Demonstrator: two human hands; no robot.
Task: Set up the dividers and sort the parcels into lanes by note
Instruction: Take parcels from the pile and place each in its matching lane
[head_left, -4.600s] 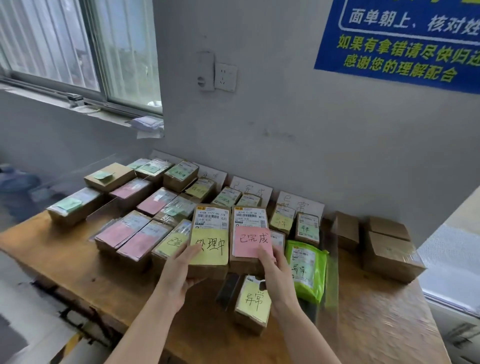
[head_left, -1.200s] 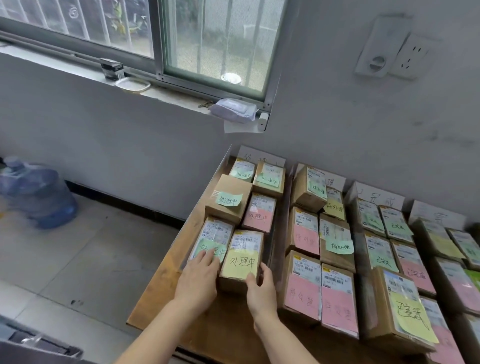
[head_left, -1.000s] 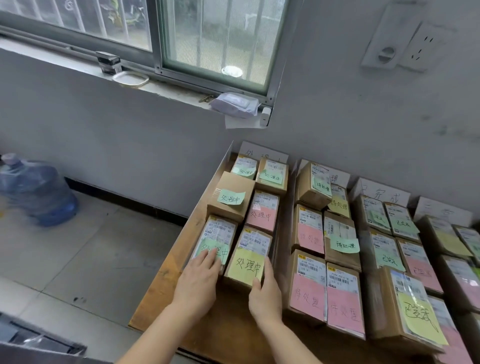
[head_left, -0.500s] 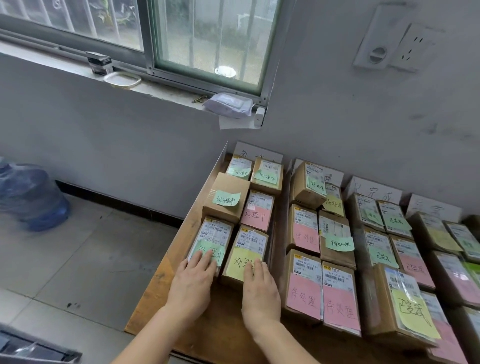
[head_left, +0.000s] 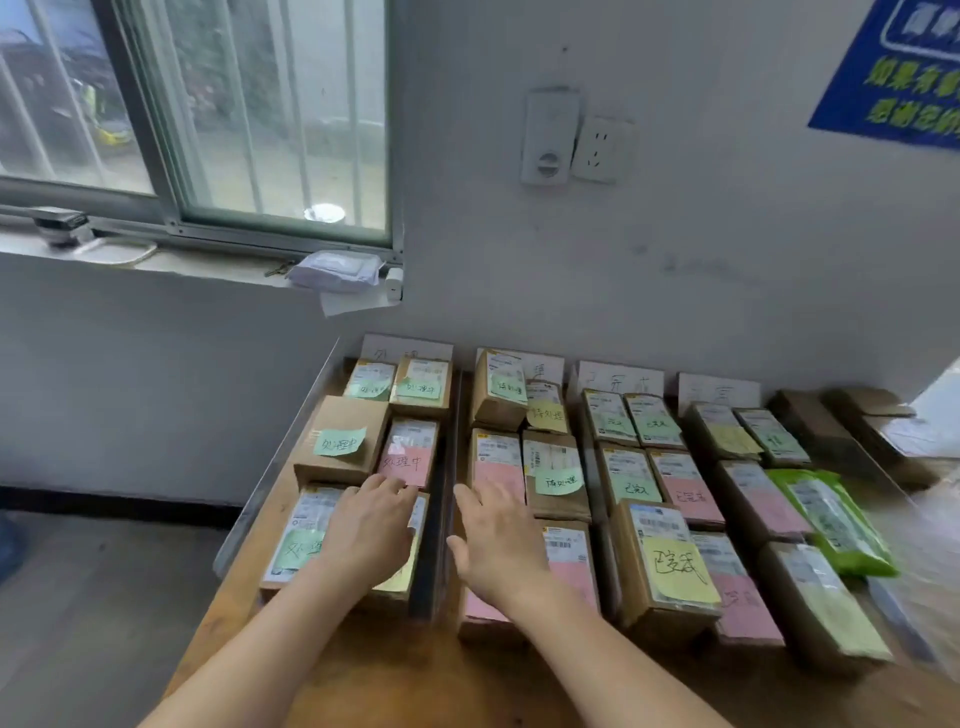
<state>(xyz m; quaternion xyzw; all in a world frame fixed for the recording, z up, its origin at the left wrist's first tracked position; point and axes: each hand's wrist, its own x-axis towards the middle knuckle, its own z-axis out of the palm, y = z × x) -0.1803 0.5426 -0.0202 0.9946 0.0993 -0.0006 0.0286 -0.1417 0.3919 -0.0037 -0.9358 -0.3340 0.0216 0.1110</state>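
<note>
Parcels (head_left: 670, 566) laid in 4 lanes on counter (head_left: 395, 675), split by dividers (head_left: 434, 545) | left hand (head_left: 371, 535) laid flat on yellow-note parcel (head_left: 402, 574), grip slack, nothing held | right hand (head_left: 498, 540) spread above pink-note parcel (head_left: 479, 607), grip empty | boxes judged light, stiff; best taken by long sides

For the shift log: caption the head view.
Left hand and right hand, open, over note-tagged parcels either side of a divider.

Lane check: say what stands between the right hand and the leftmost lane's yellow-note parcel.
The dark divider stands between the right hand and the parcel; the left hand covers most of it.
</note>
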